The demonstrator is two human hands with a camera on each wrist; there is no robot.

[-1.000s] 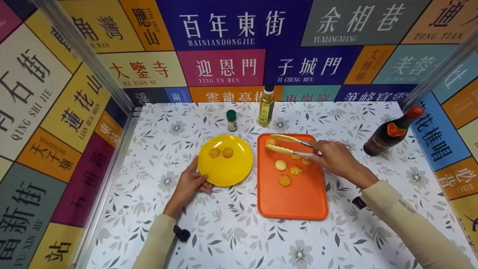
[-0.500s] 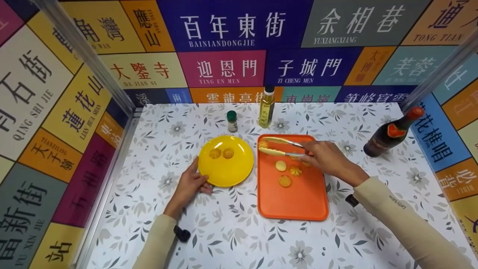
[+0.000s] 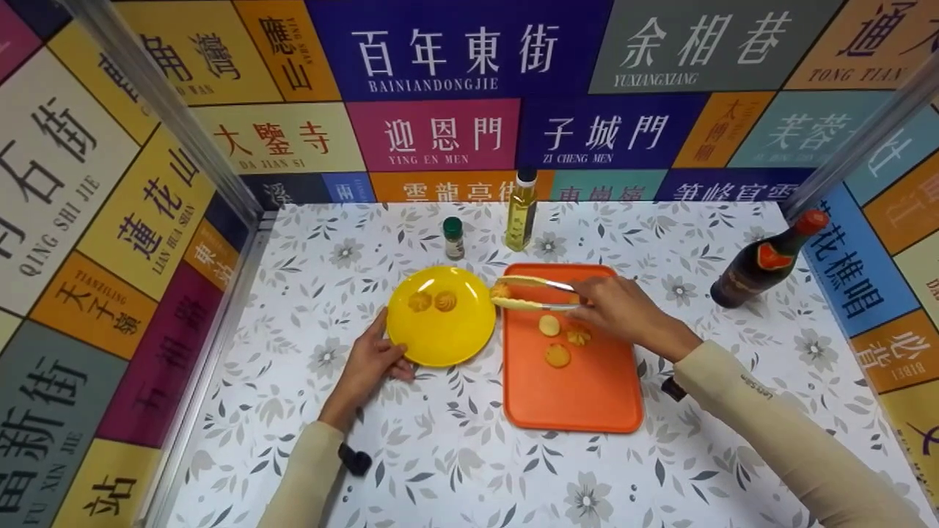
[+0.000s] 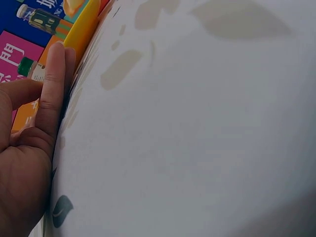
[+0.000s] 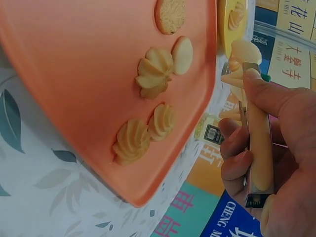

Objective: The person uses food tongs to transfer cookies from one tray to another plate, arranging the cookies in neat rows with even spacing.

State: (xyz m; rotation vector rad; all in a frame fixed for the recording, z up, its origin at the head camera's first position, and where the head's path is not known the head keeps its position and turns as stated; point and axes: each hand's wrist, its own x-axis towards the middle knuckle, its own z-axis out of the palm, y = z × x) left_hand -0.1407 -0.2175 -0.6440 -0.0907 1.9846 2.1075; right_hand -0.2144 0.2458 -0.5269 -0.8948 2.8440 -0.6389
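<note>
My right hand (image 3: 620, 308) grips a pair of tongs (image 3: 546, 284) with cream tips and metal arms. Between the tips is a piped butter cookie (image 3: 502, 292), over the gap between tray and plate. Several cookies (image 5: 154, 74) lie on the orange tray (image 3: 572, 400); the hand and tongs hide some in the head view. My left hand (image 3: 374, 356) holds the yellow plate (image 3: 447, 341) at its lower left edge, thumb on the rim. Two piped cookies (image 3: 433, 301) sit on the plate. The left wrist view shows fingers (image 4: 52, 94) reaching to the plate's side.
Behind the plate stands a small green-capped jar (image 3: 453, 238). An oil bottle (image 3: 521, 213) is upright behind the tray. At the right, a dark red-capped bottle (image 3: 763, 264) stands near the side wall. Patterned sign panels (image 3: 433, 136) enclose the floral tabletop (image 3: 455, 455).
My right hand has moved left with the tongs and the cookie, from above the tray's upper left part to the plate's right edge. The left hand and plate have stayed put.
</note>
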